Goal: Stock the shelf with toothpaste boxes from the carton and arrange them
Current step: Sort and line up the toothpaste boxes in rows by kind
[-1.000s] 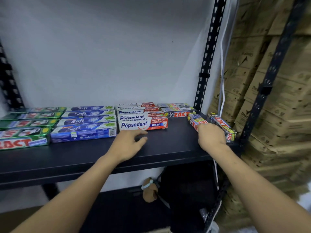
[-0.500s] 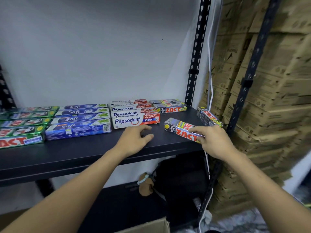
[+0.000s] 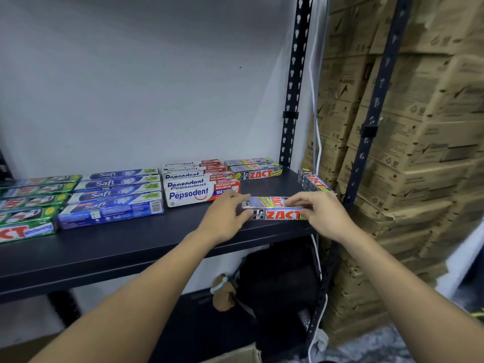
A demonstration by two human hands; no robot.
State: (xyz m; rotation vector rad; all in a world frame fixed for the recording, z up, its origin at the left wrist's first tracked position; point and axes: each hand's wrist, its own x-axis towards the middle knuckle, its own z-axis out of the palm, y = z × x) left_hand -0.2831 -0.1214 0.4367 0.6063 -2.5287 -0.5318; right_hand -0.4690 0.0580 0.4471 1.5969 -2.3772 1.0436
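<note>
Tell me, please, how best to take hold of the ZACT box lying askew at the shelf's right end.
Probably pinch the askew ZACT box across its two long sides near mid-length, coming from above with the right hand once it releases the front ZACT box. It lies flat, long and narrow, nothing rests on it, and it sits nearest that hand.

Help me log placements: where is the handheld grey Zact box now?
Head view: the grey Zact box is at the front of the shelf, right of the Pepsodent stack, gripped at its ends by the left hand and right hand.
</note>
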